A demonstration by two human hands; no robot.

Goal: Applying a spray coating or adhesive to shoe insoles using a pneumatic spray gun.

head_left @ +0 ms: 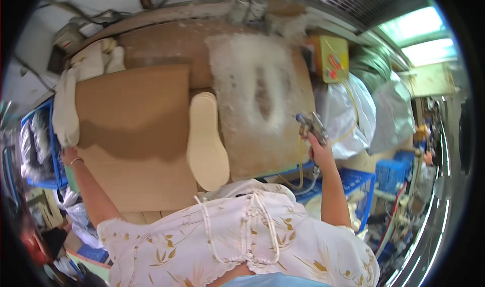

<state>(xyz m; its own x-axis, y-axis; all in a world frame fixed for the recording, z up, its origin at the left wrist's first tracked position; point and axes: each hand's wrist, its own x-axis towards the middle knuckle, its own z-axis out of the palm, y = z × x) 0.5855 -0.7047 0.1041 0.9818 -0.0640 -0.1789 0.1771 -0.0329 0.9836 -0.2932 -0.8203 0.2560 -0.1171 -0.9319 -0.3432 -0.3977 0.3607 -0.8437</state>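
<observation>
A metal spray gun (312,124) is in my right hand (320,150), its nozzle toward the whitened board (237,150) on the right half of the table. A yellowish hose (301,171) hangs below the gun. My left hand (69,155) is at the left edge of the large cardboard sheet (136,181), by the lower end of a cream insole (65,110); its fingers are mostly hidden, so a grip cannot be told. Between the sheet and the board, one cream insole (207,143) lies flat, lengthwise toward me.
More cream insoles (93,62) lie at the sheet's far left corner. A yellow box (331,57) with red knobs stands at the far right, with white plastic bags (348,115) below it. Blue crates (353,186) stand to the right; another blue crate (43,145) is at left.
</observation>
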